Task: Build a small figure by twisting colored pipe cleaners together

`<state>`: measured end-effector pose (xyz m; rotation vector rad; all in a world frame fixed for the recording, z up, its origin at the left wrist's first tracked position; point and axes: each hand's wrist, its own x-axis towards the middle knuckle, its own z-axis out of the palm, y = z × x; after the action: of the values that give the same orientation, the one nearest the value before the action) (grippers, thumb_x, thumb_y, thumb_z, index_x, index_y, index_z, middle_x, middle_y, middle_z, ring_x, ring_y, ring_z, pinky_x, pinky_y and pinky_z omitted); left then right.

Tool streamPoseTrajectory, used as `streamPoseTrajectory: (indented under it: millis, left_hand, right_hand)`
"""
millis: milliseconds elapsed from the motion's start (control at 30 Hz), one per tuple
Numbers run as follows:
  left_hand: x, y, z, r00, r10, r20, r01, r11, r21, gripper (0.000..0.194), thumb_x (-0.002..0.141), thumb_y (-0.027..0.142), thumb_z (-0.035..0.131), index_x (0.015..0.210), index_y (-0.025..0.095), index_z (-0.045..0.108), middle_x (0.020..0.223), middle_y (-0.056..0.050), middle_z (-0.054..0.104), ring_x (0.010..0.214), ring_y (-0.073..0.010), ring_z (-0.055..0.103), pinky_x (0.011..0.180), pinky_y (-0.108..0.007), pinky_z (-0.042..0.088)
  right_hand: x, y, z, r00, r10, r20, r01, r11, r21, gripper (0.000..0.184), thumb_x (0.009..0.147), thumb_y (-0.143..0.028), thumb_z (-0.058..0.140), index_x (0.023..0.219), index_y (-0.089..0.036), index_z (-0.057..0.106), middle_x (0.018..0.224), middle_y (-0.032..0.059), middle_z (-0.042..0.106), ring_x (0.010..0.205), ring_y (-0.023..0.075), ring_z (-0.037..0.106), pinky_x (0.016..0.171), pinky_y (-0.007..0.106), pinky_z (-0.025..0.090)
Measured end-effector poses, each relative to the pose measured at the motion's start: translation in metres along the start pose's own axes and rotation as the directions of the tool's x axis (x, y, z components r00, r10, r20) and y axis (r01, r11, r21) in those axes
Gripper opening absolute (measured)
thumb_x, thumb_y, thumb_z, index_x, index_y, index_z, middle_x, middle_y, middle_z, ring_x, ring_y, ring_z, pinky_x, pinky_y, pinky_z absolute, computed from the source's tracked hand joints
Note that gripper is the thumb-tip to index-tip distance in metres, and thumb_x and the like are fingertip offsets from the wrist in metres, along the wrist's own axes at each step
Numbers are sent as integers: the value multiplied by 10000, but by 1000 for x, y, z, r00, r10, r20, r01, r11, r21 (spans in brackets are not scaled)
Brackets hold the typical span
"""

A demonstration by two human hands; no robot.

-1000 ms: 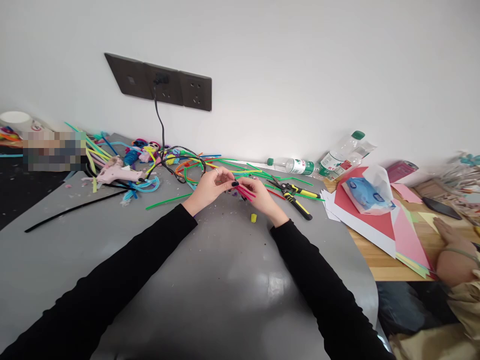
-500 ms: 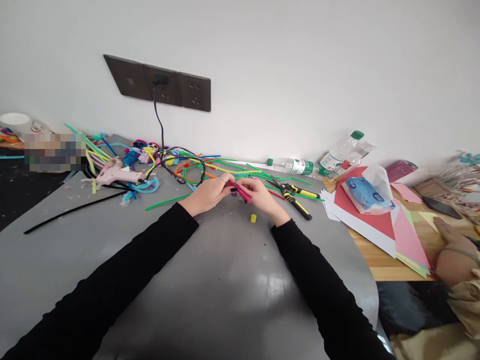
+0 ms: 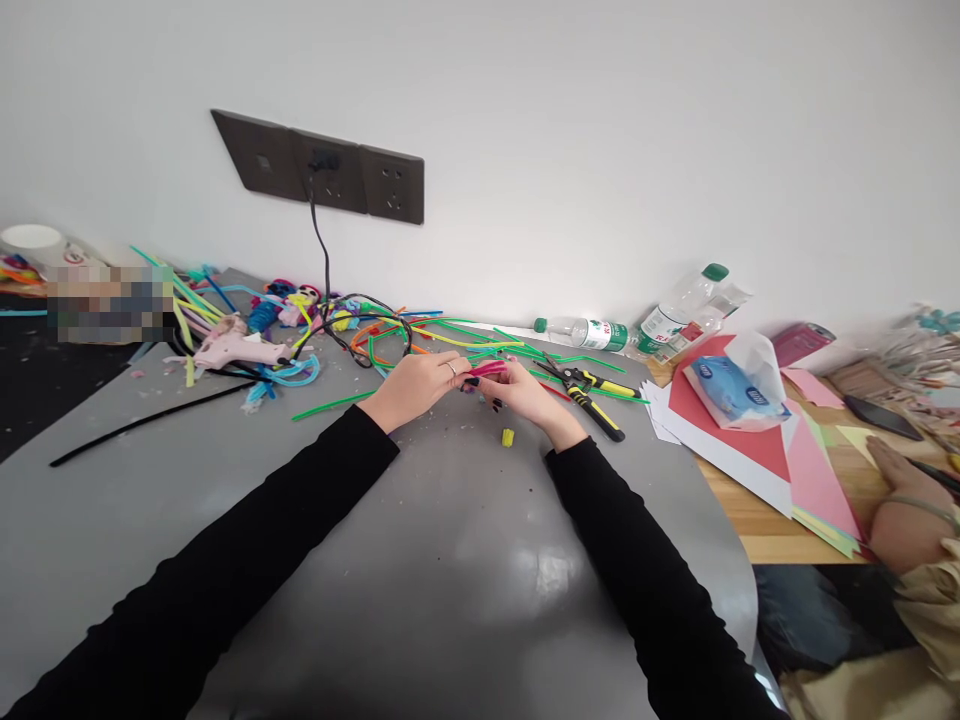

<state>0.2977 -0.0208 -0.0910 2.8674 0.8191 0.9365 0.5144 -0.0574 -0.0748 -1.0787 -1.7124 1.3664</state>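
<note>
Between my two hands is a bundle of pink pipe cleaners point(image 3: 487, 369), partly covered by my fingers. My left hand point(image 3: 420, 386) pinches its left end, a ring on one finger. My right hand point(image 3: 531, 396) grips the other end with bent fingers. Just below them on the grey table lies a small yellow pipe-cleaner piece point(image 3: 508, 438). Right of my right hand are pliers point(image 3: 592, 400) with black and yellow handles, their jaws toward the wall. Behind my hands, green pipe cleaners point(image 3: 517, 346) are strewn along the table's back.
A pink glue gun point(image 3: 238, 345) and its black cord point(image 3: 325, 250) are at the left. Plastic bottles point(image 3: 585, 331) rest by the wall. On the wooden table at right are coloured papers point(image 3: 817, 470), a tissue pack point(image 3: 735, 388) and another person's hand point(image 3: 892, 465).
The pink bundle has turned from slanting downward to nearly level. My left hand has rolled over and moved slightly closer to my right fingers.
</note>
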Motion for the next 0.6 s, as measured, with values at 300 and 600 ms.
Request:
streamPoseTrajectory:
  millis: [300, 600]
  left_hand:
    - [6, 11, -6, 954, -299, 1, 296, 945, -140, 254, 1030, 254, 394, 875, 191, 585, 800, -58, 701, 700, -202, 650, 635, -283, 381]
    - [10, 19, -5, 929, -321, 183, 368, 839, -400, 207, 983, 281, 357, 784, 236, 392, 635, 9, 549, 540, -163, 542, 586, -280, 373]
  right_hand:
    - [1, -1, -4, 977, -75, -198, 130, 951, 279, 404, 788, -420, 837, 1101, -234, 659, 886, -8, 695, 657, 106, 575, 613, 247, 472]
    - [5, 0, -4, 963, -119, -242, 183, 948, 260, 427, 772, -575, 834, 941, -230, 647, 781, -14, 646, 685, 134, 587, 629, 273, 481]
